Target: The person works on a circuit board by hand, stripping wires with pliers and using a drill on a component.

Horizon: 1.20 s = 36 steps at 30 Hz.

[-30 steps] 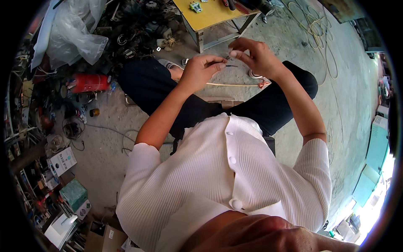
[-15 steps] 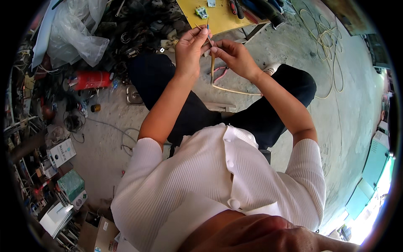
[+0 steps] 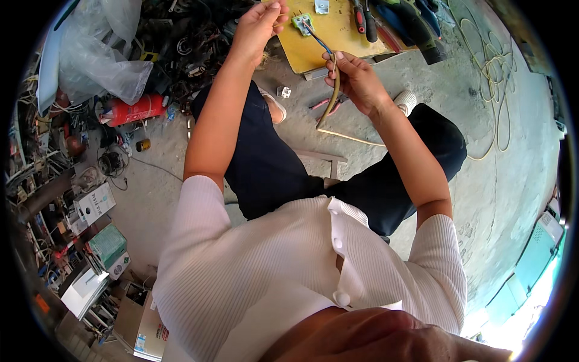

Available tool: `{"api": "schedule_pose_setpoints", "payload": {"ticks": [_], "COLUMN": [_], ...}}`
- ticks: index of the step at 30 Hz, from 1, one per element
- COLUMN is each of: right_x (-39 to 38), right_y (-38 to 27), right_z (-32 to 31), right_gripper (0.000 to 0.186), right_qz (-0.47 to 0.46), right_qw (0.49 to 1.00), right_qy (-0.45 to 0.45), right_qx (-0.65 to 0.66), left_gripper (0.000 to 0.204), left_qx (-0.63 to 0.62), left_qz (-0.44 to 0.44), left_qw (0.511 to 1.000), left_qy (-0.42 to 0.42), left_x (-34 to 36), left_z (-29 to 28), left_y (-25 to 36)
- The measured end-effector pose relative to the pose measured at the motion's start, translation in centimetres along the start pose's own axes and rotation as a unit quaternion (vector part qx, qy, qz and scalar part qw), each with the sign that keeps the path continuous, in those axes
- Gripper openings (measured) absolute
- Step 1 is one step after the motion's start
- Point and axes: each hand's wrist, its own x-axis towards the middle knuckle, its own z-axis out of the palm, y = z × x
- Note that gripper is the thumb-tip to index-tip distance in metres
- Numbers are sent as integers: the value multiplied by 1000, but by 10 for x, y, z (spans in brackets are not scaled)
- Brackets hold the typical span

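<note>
While the right hand [image 3: 357, 77] pinches a tan sheathed cable [image 3: 336, 93] at the near edge of the yellow table [image 3: 344, 39], its blue wire [image 3: 320, 41] overlaps an opened green-and-white plug [image 3: 303, 25] close to the table's left edge; I cannot judge contact. The left hand [image 3: 259, 29], fingers curled narrow, hovers left of the plug; whether it grips anything, I cannot tell. Bare yellow surface separates plug from red-and-black hand tools [image 3: 364, 23] rightward. Red-handled pliers [image 3: 320, 104] lie below the cable; concrete floor [image 3: 503, 187] spreads wide past the right knee [image 3: 449, 136].
</note>
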Motion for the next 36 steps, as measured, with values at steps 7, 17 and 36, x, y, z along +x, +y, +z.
{"api": "schedule_pose_setpoints", "payload": {"ticks": [7,17,36], "right_x": [10,15,12], "right_y": [-5,-4,-5], "right_z": [5,6,8], "right_gripper": [31,30,24], "right_qz": [33,70,-63], "right_qw": [993,987,965], "right_qy": [-56,-82,96], "right_qx": [103,123,-236], "left_gripper": [38,44,54], "left_qx": [37,9,45], "left_qz": [-55,-51,21], "left_qw": [997,996,998], "left_qy": [-34,-69,26], "left_x": [-20,-23,-9], "left_z": [21,17,17], "left_y": [20,9,-27]}}
